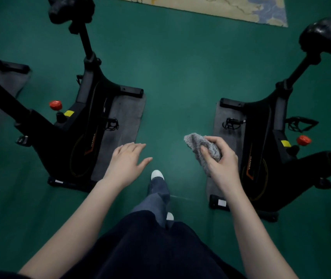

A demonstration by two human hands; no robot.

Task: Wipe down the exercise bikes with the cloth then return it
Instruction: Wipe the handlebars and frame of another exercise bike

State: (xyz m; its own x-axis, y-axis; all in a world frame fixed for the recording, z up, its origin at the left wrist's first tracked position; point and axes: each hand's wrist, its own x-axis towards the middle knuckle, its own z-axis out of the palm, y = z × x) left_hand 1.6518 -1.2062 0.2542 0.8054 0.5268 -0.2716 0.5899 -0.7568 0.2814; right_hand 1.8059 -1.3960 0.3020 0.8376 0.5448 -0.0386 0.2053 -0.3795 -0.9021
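Position: person stands on the green floor (180, 73) in the aisle between two exercise bikes, one shoe (157, 175) forward.
Cloth: grey, fluffy, bunched (195, 142). It is off every surface, carried in the air over the aisle's right edge.
Right hand: (224, 164) grips the cloth, with fingers (214, 140) curled over the top and thumb clamped across the front.
Cloth axis: runs from a loose tip up and to the left of the fingers down to a tail below the palm. The free end points into the aisle, away from the nearer bike.
Left hand: (127, 160) holds nothing; fingers are straight and slightly apart, palm down, hovering near the left mat (124, 117).
Right bike: (261, 141) sits just beside the cloth hand on its right, on its own mat (231, 115). Its red knob (304, 139) is close; its saddle (325, 37) is well ahead.
Left bike: (84, 125) is across the aisle, well apart from the cloth and nearer the empty hand.
Deciding relation: the cloth hand is on the right bike's side, so that bike is likely the shorter reach.
Judged need: turn the wrist so the loose tip faces right before contact.
Progress: cannot tell which bikes are already wiped, and no return spot for the cloth is in view.
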